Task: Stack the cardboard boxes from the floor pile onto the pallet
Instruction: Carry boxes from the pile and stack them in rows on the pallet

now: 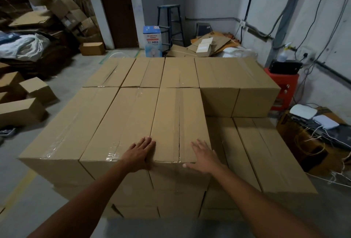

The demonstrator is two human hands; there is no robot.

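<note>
A stack of taped brown cardboard boxes (pixel 133 116) fills the middle of the view; the pallet under it is hidden. The nearest top box (pixel 178 123) lies lengthwise, third from the left in the front row. My left hand (pixel 139 154) lies flat with straight fingers along that box's near left edge, partly on the neighbouring box. My right hand (pixel 204 157) is flat at its near right corner, fingers spread, thumb by the front edge. To the right, lower boxes (pixel 266 154) leave a step down.
Loose cardboard boxes (pixel 20 108) lie on the floor at left, with flattened cardboard piles behind. A blue stool (pixel 171 27) and a fan carton (pixel 152 41) stand by the far wall. At right are a red stool (pixel 283 89), devices and cables on a box (pixel 311 142).
</note>
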